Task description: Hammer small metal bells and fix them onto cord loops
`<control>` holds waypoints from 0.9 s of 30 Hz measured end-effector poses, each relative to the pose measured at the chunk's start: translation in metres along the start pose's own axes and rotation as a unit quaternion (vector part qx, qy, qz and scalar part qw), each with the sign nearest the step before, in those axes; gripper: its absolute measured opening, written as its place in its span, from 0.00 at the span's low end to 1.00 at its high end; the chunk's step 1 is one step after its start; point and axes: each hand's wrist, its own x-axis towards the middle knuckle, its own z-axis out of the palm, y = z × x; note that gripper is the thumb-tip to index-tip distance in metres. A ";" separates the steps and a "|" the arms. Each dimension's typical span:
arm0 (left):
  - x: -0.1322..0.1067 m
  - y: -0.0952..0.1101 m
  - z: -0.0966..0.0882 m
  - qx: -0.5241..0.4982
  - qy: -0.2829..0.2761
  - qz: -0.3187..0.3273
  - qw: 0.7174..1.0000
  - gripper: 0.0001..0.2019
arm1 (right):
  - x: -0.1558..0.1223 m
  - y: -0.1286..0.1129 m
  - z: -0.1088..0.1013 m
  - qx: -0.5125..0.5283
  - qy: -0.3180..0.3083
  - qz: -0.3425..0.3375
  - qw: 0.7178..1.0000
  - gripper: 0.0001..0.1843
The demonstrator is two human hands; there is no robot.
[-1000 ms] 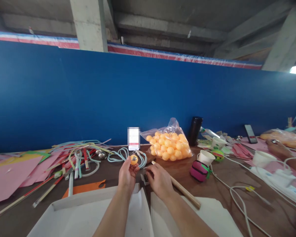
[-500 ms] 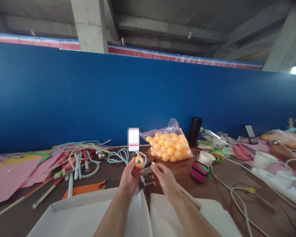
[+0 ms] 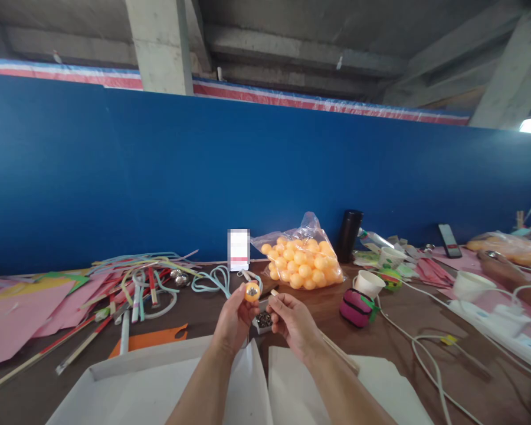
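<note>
In my left hand (image 3: 233, 321), an orange table tennis ball (image 3: 252, 292) is pinched between the thumb and fingers. A dark, shiny patch shows on the ball's near face; whether it is an opening or something inside, I cannot tell. My right hand (image 3: 294, 321) is closed round a thin wooden stick (image 3: 340, 353), whose pale tip pokes out above the thumb and whose long end slants back under the wrist. The stick tip and ball are apart. Between and below my hands sits a small box (image 3: 262, 330) of dark metal bits, partly hidden by the fingers.
A clear bag of orange balls (image 3: 303, 265) stands behind, beside a black bottle (image 3: 350, 236). A phone (image 3: 239, 251) leans at the blue partition (image 3: 265, 159). Paper cups, a purple pouch (image 3: 356, 307) and cables lie right; tubes and pink paper left. Another person's hand (image 3: 498, 268) is far right.
The ball in my left hand has turned and shifted slightly, so its dark patch shows differently. My right hand has moved slightly left with the stick.
</note>
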 end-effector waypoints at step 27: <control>0.001 0.001 0.004 0.001 0.044 -0.010 0.999 0.09 | 0.002 -0.004 -0.005 0.103 0.065 0.051 0.991 0.12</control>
